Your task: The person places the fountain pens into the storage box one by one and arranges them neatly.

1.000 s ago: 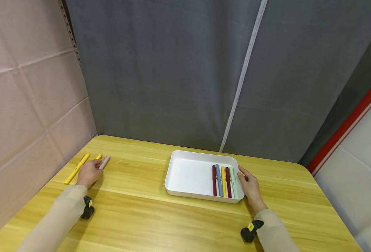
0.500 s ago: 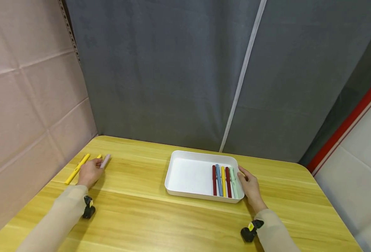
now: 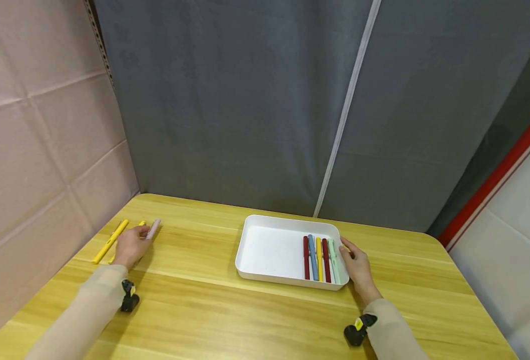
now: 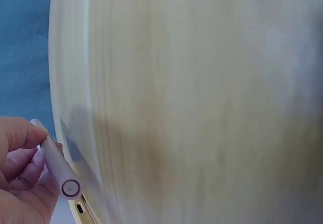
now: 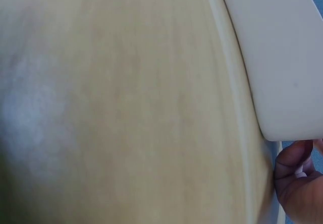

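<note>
Pinching a lilac pen [image 3: 154, 229] between thumb and fingertips, the left hand [image 3: 131, 247] is over by the left edge of the worktop [image 3: 228, 320], towards its far left corner. Fingers bent and close together, hold looks secure; whether the pen is fully clear of the wood, can't tell.

Done so far, by the look of it: five pens side by side in the right part of the white tray [image 3: 269, 250], near the worktop's far edge and right of its middle. From the tray's right end inward: mint pen [image 3: 334, 261], dark red pen [image 3: 326, 260], yellow pen [image 3: 320, 259], blue pen [image 3: 313, 257], second dark red pen [image 3: 307, 257].

Outside the tray: the lilac one in hand, plus two more. The outer yellow pen [image 3: 110, 242] lies along the left edge; the inner yellow pen [image 3: 142, 223] is just beside it, mostly hidden by the hand. Five in, three out, so I'd judge it past halfway.

Right hand [image 3: 357, 267] touches the tray's right end wall, fingers bent, probably steadying it. Can't tell if it actually grips the wall.
</note>
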Action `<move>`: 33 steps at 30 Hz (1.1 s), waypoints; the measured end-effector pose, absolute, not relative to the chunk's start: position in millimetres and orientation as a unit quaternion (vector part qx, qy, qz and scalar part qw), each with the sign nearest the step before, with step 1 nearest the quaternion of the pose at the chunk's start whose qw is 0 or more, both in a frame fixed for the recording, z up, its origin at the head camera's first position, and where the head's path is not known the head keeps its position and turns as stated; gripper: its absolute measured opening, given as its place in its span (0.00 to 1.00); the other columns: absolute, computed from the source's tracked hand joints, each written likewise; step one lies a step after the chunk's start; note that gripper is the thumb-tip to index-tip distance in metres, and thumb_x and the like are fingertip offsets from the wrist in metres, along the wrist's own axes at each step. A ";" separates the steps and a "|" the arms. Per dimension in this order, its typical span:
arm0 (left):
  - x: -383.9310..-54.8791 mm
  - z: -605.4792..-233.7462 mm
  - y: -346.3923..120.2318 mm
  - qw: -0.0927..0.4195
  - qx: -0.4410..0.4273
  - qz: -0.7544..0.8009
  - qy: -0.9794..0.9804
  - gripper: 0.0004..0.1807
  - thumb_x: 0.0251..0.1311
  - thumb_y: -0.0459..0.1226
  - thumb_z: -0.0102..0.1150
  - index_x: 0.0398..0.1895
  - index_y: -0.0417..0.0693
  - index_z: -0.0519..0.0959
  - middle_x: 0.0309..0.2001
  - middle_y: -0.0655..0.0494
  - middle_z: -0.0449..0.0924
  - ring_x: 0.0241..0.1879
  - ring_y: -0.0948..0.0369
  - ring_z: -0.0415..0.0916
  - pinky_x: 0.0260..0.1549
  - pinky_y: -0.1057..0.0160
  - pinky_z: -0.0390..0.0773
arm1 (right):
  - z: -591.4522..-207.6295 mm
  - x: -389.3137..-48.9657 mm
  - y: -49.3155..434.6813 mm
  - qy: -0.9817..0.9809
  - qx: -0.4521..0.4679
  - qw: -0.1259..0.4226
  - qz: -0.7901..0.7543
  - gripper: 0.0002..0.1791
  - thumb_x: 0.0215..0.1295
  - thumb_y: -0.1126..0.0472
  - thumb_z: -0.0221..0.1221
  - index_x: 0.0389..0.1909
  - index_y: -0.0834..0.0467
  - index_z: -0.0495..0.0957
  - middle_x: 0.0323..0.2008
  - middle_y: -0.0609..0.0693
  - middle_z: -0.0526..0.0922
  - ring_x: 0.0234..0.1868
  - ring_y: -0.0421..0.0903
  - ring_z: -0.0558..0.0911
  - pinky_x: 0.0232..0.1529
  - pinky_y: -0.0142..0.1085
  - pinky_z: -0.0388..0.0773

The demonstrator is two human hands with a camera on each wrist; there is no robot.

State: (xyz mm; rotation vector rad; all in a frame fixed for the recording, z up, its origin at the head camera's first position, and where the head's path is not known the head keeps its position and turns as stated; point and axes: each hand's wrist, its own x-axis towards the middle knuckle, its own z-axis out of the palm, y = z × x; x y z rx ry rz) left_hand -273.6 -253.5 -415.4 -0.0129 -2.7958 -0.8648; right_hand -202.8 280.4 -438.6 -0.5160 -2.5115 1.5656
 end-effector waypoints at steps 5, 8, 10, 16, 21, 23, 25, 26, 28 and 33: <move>-273.6 -413.6 -249.5 0.098 0.001 -0.311 -0.945 0.21 0.58 0.30 0.55 0.53 0.24 0.72 0.47 0.27 0.76 0.46 0.37 0.73 0.45 0.44 0.73 | -438.3 -202.3 279.7 -0.831 -0.173 0.071 0.524 0.25 0.73 0.53 0.45 0.68 0.55 0.62 0.62 0.61 0.66 0.48 0.51 0.66 0.44 0.35 0.67; -274.9 -414.4 -247.9 0.093 0.008 -0.328 -0.940 0.21 0.57 0.29 0.54 0.54 0.25 0.71 0.49 0.28 0.75 0.47 0.38 0.73 0.45 0.45 0.74 | -438.0 -201.8 281.0 -0.833 -0.171 0.058 0.523 0.25 0.73 0.54 0.44 0.69 0.55 0.61 0.61 0.61 0.67 0.48 0.51 0.66 0.42 0.32 0.67; -275.7 -414.7 -246.7 0.089 0.015 -0.338 -0.937 0.22 0.57 0.29 0.54 0.55 0.26 0.71 0.50 0.29 0.75 0.46 0.40 0.74 0.43 0.48 0.75 | -439.3 -202.2 282.2 -0.836 -0.168 0.057 0.518 0.25 0.74 0.55 0.44 0.69 0.56 0.61 0.59 0.61 0.68 0.48 0.50 0.67 0.39 0.30 0.68; -276.2 -414.2 -242.5 0.079 0.032 -0.361 -0.929 0.23 0.57 0.29 0.54 0.56 0.27 0.70 0.51 0.30 0.74 0.47 0.42 0.74 0.43 0.51 0.77 | -442.1 -202.9 282.5 -0.836 -0.169 0.068 0.517 0.25 0.74 0.55 0.44 0.69 0.56 0.61 0.54 0.60 0.71 0.45 0.48 0.67 0.35 0.27 0.67; -275.9 -412.5 -239.4 0.064 0.041 -0.383 -0.921 0.23 0.58 0.30 0.52 0.57 0.28 0.70 0.52 0.31 0.74 0.48 0.42 0.74 0.43 0.53 0.77 | -441.5 -202.5 282.2 -0.837 -0.167 0.065 0.516 0.25 0.74 0.55 0.44 0.69 0.56 0.61 0.56 0.60 0.70 0.46 0.49 0.67 0.36 0.28 0.67; -275.8 -411.9 -238.4 0.059 0.040 -0.391 -0.917 0.23 0.59 0.30 0.52 0.57 0.28 0.70 0.52 0.31 0.74 0.48 0.43 0.74 0.41 0.55 0.77 | -441.5 -202.5 282.1 -0.839 -0.165 0.063 0.514 0.25 0.74 0.54 0.44 0.69 0.56 0.61 0.58 0.61 0.69 0.47 0.50 0.67 0.38 0.29 0.67; -275.4 -411.4 -237.4 0.057 0.038 -0.399 -0.914 0.23 0.59 0.30 0.52 0.57 0.28 0.70 0.52 0.31 0.74 0.48 0.43 0.74 0.39 0.59 0.77 | -441.6 -202.8 281.9 -0.840 -0.166 0.061 0.514 0.26 0.74 0.54 0.44 0.69 0.55 0.60 0.59 0.61 0.69 0.48 0.50 0.67 0.39 0.29 0.67; -275.1 -411.2 -236.9 0.057 0.037 -0.402 -0.913 0.23 0.59 0.30 0.52 0.57 0.28 0.70 0.52 0.31 0.74 0.48 0.43 0.74 0.38 0.60 0.76 | -441.7 -202.8 281.9 -0.839 -0.168 0.061 0.513 0.26 0.74 0.54 0.44 0.69 0.55 0.60 0.60 0.60 0.69 0.48 0.50 0.67 0.39 0.30 0.67; -274.5 -410.9 -235.9 0.055 0.034 -0.408 -0.911 0.23 0.59 0.30 0.52 0.58 0.28 0.69 0.52 0.31 0.73 0.48 0.44 0.74 0.37 0.62 0.76 | -441.6 -203.1 281.5 -0.839 -0.169 0.061 0.514 0.26 0.74 0.54 0.44 0.69 0.56 0.60 0.60 0.61 0.68 0.48 0.50 0.67 0.39 0.30 0.67; -273.4 -410.0 -233.1 0.048 0.030 -0.413 -0.909 0.24 0.60 0.31 0.51 0.59 0.28 0.68 0.53 0.30 0.73 0.48 0.44 0.74 0.36 0.63 0.76 | -441.8 -204.4 280.6 -0.836 -0.173 0.061 0.517 0.25 0.74 0.54 0.44 0.69 0.55 0.61 0.59 0.60 0.69 0.47 0.50 0.67 0.38 0.28 0.67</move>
